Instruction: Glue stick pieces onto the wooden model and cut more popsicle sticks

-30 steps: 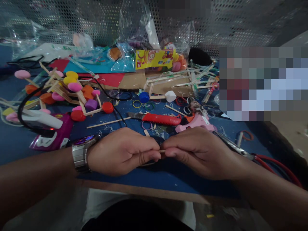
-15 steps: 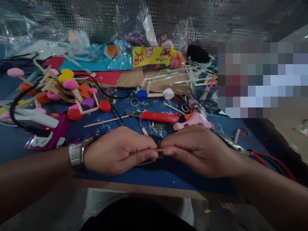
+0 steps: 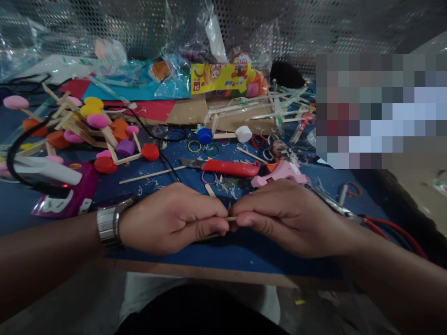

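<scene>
"What is being held?"

"A thin wooden stick (image 3: pixel 232 218). It is pinched between thumb and curled fingers by the left hand (image 3: pixel 171 221) at one side and by the right hand (image 3: pixel 284 221) at the other, above the near part of the table (image 3: pixel 265 263). Only a short middle length is exposed (whether it is cracked or bent cannot be told, as the ends are covered)."

"And what can be counted as done?"

"Several pieces, it seems. At the left, a pile of stick frames (image 3: pixel 84 128) is seen with coloured ends attached, and farther back a small frame (image 3: pixel 223 136) is fitted with a blue cap (image 3: pixel 205 136) and a white cap (image 3: pixel 243 134)."

"What is left?"

"The held stick has not been visibly joined to anything. Another stick (image 3: pixel 152 175) is left loose near the knife (image 3: pixel 232 168), and the glue gun (image 3: pixel 279 176) is held by neither hand. How many pieces remain cannot be judged."
</scene>
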A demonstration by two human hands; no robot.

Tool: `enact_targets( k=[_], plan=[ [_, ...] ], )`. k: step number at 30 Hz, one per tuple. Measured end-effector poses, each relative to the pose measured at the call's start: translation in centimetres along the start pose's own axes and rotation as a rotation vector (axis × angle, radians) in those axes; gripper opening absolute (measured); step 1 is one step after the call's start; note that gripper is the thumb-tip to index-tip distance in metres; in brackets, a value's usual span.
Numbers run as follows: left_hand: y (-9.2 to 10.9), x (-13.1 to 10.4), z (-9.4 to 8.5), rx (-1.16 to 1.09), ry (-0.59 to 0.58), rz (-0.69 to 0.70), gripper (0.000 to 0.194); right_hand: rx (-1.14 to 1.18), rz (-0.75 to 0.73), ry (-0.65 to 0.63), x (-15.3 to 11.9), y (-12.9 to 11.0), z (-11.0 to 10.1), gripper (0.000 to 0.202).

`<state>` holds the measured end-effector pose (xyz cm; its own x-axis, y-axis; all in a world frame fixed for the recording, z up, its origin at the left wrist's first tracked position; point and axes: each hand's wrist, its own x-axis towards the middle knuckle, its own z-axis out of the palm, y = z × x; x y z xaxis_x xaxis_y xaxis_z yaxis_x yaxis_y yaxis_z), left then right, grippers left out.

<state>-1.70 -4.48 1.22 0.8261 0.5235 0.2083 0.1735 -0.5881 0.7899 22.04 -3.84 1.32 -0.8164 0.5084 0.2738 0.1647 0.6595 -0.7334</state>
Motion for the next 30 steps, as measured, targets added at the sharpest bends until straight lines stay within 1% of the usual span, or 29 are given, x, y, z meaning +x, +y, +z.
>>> enact_targets(
  k=[5,12,16,19,30],
  plan=[
    [-0.03,-0.01,-0.05,-0.011,0.004,0.007,0.024,-0.007,0.009,-0.008,0.01,-0.1,-0.11,0.039],
    [-0.07,0.04,-0.01,-0.026,0.012,0.02,0.022,0.033,0.042,-0.014,-0.11,-0.11,-0.08,0.034],
    [-0.07,0.07,-0.02,-0.021,0.009,0.004,0.02,0.041,0.03,-0.002,-0.14,-0.11,-0.05,0.031],
    [-0.08,0.09,-0.04,-0.039,0.014,0.002,0.02,0.044,0.051,-0.017,-0.15,-0.11,-0.12,0.03],
    [0.1,0.24,-0.12,-0.066,-0.008,-0.001,0.018,0.12,0.052,-0.017,-0.09,-0.11,-0.13,0.024]
  ],
)
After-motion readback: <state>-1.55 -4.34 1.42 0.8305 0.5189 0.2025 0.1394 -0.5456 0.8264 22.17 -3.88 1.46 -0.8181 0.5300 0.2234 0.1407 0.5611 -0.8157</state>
